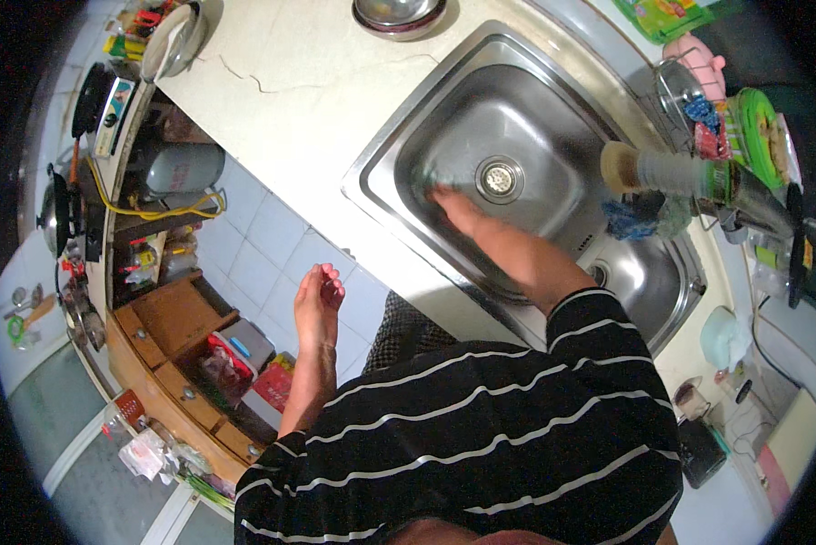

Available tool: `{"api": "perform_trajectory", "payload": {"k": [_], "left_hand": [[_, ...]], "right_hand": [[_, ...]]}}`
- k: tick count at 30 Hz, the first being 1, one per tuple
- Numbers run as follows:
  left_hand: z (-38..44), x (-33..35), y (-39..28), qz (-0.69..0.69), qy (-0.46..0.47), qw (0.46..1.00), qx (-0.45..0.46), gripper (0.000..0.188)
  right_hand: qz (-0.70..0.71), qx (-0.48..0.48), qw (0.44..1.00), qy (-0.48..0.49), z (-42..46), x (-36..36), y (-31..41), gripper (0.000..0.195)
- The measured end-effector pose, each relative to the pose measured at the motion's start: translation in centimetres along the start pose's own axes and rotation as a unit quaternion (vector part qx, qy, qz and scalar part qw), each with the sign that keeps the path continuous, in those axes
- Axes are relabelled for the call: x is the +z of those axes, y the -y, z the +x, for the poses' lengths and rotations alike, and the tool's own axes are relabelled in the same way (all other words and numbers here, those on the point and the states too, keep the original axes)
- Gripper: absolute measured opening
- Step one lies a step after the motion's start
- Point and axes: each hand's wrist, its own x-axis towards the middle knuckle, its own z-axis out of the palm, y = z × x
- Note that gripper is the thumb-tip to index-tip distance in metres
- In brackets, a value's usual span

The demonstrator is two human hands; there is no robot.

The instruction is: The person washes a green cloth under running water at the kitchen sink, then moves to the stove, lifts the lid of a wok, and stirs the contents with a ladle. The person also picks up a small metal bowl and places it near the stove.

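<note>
My right hand (454, 204) reaches down into the large basin of a stainless steel sink (551, 143), at the basin wall nearest the counter's front corner. Its fingers are blurred, and a dim greenish patch shows by the fingertips; whether it is something held cannot be made out. Close to the hand lies the round drain strainer (498, 178). My left hand (319, 300) hangs in the air off the counter's edge, above the tiled floor. Its fingers are loosely bent and somewhat apart, with nothing in them.
Stacked metal bowls (399, 15) stand on the pale counter (278, 102) beyond the sink. A tap (755, 197) and a wire rack (677, 88) of kitchen things flank the basin on the right. Left are a gas cylinder (184, 167), a yellow hose (149, 214) and wooden drawers (169, 327).
</note>
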Motion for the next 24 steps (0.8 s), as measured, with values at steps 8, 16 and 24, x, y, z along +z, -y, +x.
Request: {"api": "perform_trajectory", "payload": {"k": [8,16,24], "left_hand": [[-0.4,4.7,0.5,0.029,0.075,0.997,0.0,0.022],[1.5,16.7,2.9,0.083,0.217,0.973,-0.012,0.041],[-2.6,23.1,3.6,-0.073,0.286,0.95,-0.103,0.038]], "right_hand": [[-0.527,0.026,0.834,0.159,-5.5,-8.3,-6.6,0.02],[0.27,-0.124,0.952,-0.072,-14.0,-5.8,12.4,0.015],[-0.052,-0.285,0.865,-0.409,-13.3,-11.0,19.2,0.042]]}}
